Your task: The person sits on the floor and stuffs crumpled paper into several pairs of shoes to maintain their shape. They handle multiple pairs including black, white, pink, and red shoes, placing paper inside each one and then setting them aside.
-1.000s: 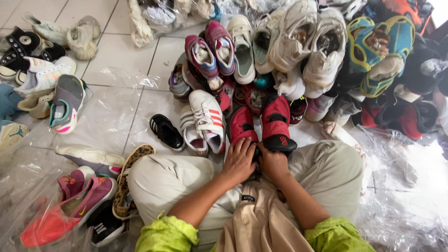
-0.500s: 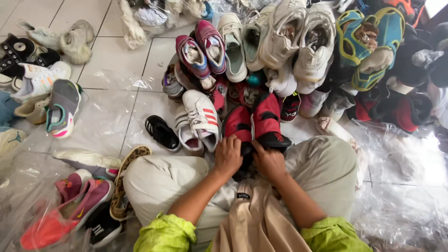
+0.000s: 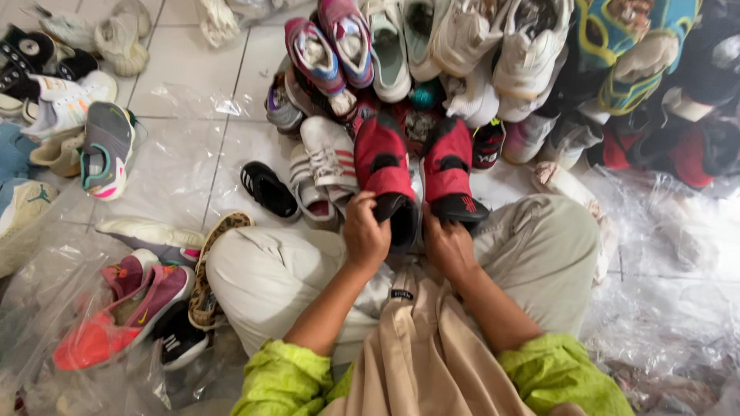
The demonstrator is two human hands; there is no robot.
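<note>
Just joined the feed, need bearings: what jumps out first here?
The pair of red and black shoes at centre, heels gripped by the left hand and right hand. Behind them a heap of shoes fills the top of the view. At lower left, pink shoes lie on clear plastic.

The red shoes [image 3: 416, 166] under my fingers look like matt cloth with black trim. At three o'clock lies crinkled plastic sheeting [image 3: 678, 262] — glossy over smooth floor tiles [image 3: 185, 69].

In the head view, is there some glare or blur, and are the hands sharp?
Head view: even, soft light; the clear plastic sheet shows white glare; left hand and right hand on the red shoes look sharp; edges bend slightly.
</note>
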